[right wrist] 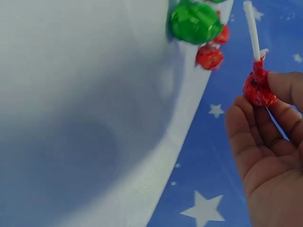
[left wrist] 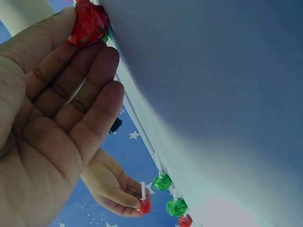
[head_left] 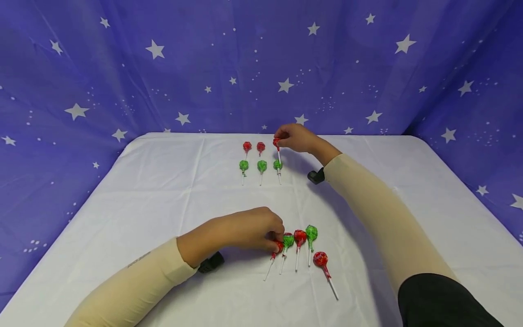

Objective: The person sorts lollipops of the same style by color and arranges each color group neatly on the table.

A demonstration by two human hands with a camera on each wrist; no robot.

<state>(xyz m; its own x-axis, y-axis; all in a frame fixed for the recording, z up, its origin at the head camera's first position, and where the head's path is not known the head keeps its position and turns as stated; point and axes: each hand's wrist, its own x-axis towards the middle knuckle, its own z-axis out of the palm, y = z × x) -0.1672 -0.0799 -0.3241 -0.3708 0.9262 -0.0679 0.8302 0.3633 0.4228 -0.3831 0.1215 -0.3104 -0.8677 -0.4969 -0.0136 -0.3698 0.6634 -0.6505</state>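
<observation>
Blue-purple cloth (head_left: 229,59) printed with white stars and dots hangs behind and to both sides of a table spread with a white tablecloth (head_left: 155,190), which shows fold creases and soft shadows under the arms. Near the far edge, a red pair of lollipops (head_left: 247,146) lies behind a row of three green lollipops (head_left: 262,166). Beside that pair, the right hand (head_left: 300,137) pinches a third red lollipop (right wrist: 259,90) by its head. Closer to the person, the left hand (head_left: 253,227) pinches another red lollipop (left wrist: 90,23), next to a red-and-green cluster (head_left: 300,237); one loose red lollipop (head_left: 321,259) lies just beside it.
</observation>
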